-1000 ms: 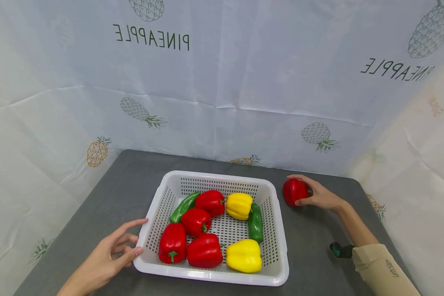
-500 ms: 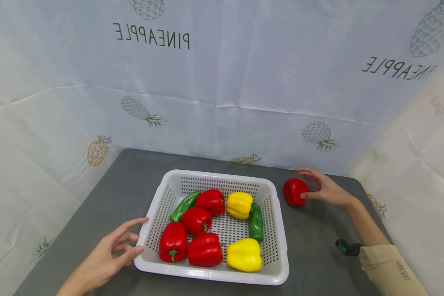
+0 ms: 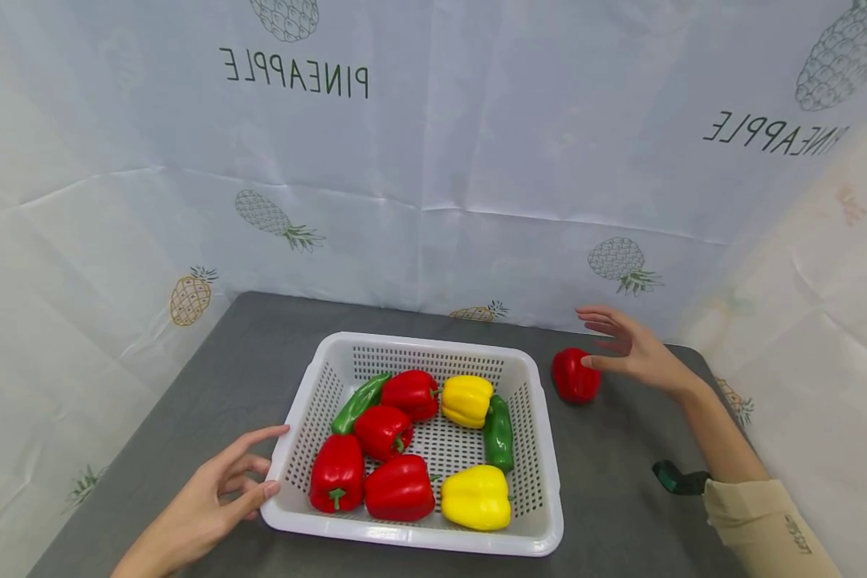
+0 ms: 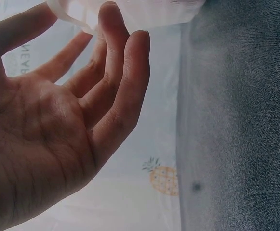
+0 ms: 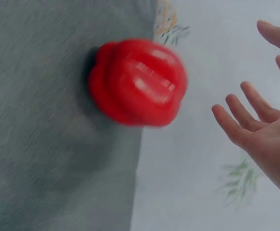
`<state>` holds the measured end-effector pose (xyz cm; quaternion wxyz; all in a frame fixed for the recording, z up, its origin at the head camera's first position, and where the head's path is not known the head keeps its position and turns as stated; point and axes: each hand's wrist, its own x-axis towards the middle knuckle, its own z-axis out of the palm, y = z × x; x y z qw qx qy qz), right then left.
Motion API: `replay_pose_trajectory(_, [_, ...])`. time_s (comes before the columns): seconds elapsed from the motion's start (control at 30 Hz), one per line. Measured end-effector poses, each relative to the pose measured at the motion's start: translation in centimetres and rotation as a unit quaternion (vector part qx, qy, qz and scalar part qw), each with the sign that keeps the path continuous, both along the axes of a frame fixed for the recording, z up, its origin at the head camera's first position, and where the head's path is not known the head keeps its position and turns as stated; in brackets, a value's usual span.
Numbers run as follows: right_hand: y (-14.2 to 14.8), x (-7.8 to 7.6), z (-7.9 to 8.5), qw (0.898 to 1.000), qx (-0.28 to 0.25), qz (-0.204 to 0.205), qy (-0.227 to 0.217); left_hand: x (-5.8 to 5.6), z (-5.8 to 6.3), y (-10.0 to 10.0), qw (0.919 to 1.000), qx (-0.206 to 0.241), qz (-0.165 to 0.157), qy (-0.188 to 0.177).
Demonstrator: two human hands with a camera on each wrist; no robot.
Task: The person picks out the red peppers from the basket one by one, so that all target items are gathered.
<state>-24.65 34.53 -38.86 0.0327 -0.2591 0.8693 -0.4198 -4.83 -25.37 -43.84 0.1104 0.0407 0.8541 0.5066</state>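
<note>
A white perforated plastic basket (image 3: 289, 498) on the dark grey table holds red bell peppers (image 3: 400, 488), yellow bell peppers (image 3: 475, 498) and long green peppers (image 3: 498, 433). My left hand (image 3: 202, 494) touches the basket's left rim with its fingertips, fingers spread and loosely bent. To the right of the basket, a lone red bell pepper (image 3: 575, 375) sits on the table. Close above and beside it is my right hand (image 3: 639, 353), its fingers parted. Nothing lies in that hand; in the right wrist view a gap separates its fingers from the pepper (image 5: 140, 83).
The grey table (image 3: 607, 498) ends at the back against a pale curtain (image 3: 433, 160) printed with pineapples, which also stands along both sides. Below the right forearm a dark green and black piece (image 3: 679, 479) hangs at the wrist.
My right hand has let go of the lone red bell pepper and moved up and slightly right, fingers spreading. The pepper stays where it was. My left hand and the basket have not moved.
</note>
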Motion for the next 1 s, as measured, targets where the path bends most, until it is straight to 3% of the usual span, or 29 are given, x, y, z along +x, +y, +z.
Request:
replay_pose_trajectory(0.27, [-3.8, 0.9, 3.0, 0.999, 0.029, 0.024, 0.022, 0.1, 0.0, 0.0, 1.0, 0.005, 0.005, -0.005])
replay_pose_trajectory(0.43, [-6.2, 1.1, 4.5, 0.997, 0.032, 0.061, 0.02, 0.1, -0.1, 0.0, 0.9999, 0.009, 0.002, -0.008])
replay_pose_trajectory(0.77, [-9.7, 1.1, 5.5, 0.992, 0.024, 0.119, 0.012, 0.2, -0.3, 0.0, 0.9999, 0.011, -0.003, -0.009])
replay_pose_trajectory(1.0, [-12.4, 1.1, 6.4, 0.988, 0.013, 0.151, -0.002, 0.2, -0.2, -0.1, 0.9997, 0.016, -0.012, 0.014])
